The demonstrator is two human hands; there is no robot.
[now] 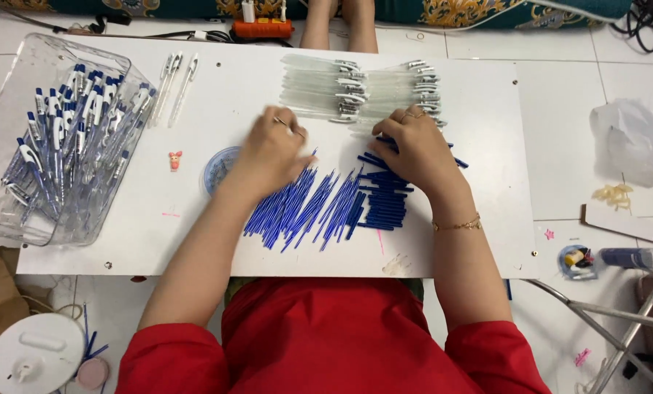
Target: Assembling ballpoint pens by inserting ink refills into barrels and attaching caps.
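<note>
My left hand point(271, 149) rests palm down on a spread of thin blue ink refills point(304, 208) on the white board point(195, 219), fingers curled near their upper ends. My right hand point(414, 146) lies on a stack of short dark blue pen parts point(385, 208), fingers bent at the edge of a row of clear pen barrels point(363, 91). Whether either hand pinches a piece is hidden by the fingers.
A clear plastic bin point(20, 211) at the left holds several finished blue and white pens point(63, 138). Three pens point(177, 84) lie beside it. A small round blue dish point(217, 168) sits under my left wrist. Another person's legs point(337, 25) show beyond the board.
</note>
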